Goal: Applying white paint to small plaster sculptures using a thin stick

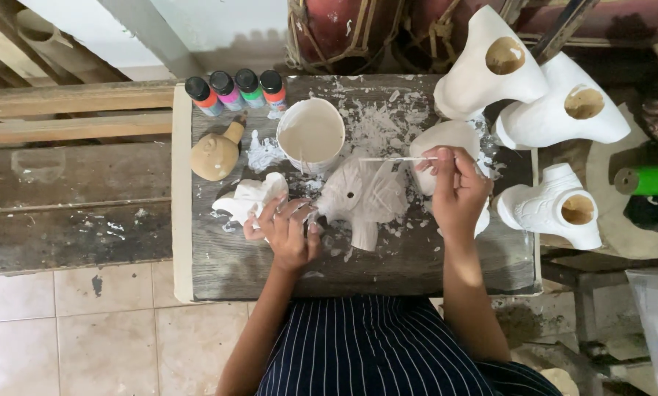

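Behind the white fish figure (363, 196), a paint cup (311, 134) is standing; the left hand (288, 231) is gripping the figure, the right hand (457, 187) pinching a thin brush (395, 159).

Left hand (291, 233) steadies a white plaster fish figurine (363, 196) on a paint-splattered grey wooden board (226, 264); right hand (457, 189) pinches a thin white brush (395, 159) over it. White paint cup (311, 135) stands just behind, four small paint bottles (235, 91) at the board's far edge.
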